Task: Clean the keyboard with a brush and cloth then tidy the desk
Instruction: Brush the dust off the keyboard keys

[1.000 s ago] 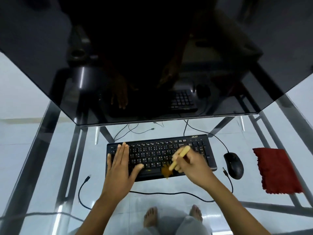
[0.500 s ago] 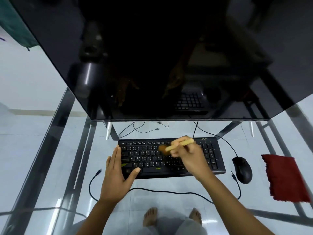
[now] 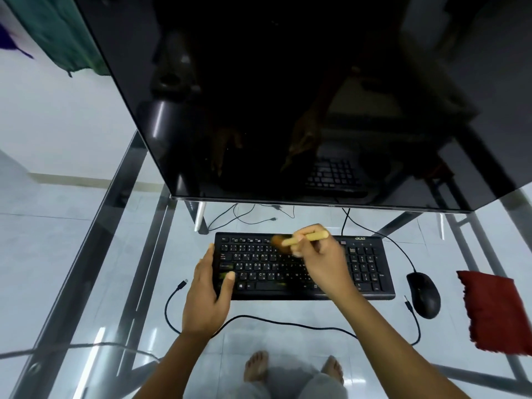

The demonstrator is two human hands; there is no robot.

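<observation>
A black keyboard (image 3: 371, 269) lies on a glass desk (image 3: 86, 269) in front of me. My right hand (image 3: 322, 263) grips a small brush (image 3: 305, 238) with a pale wooden handle; its brown bristles, blurred by motion, touch the top key rows left of centre. My left hand (image 3: 208, 292) rests flat on the keyboard's left end, fingers over the edge and thumb on the lower keys, holding it steady. A dark red cloth (image 3: 495, 312) lies at the desk's right side, apart from both hands.
A large dark monitor (image 3: 288, 96) hangs over the keyboard's far edge. A black mouse (image 3: 423, 295) sits between keyboard and cloth, its cable (image 3: 288, 322) looping along the near side. A loose cable end (image 3: 182, 285) lies left of the keyboard. My bare feet show through the glass.
The brush has swept from the keyboard's near edge up to its top rows and leftward. My left hand has slid to the keyboard's left end. The camera has tilted up.
</observation>
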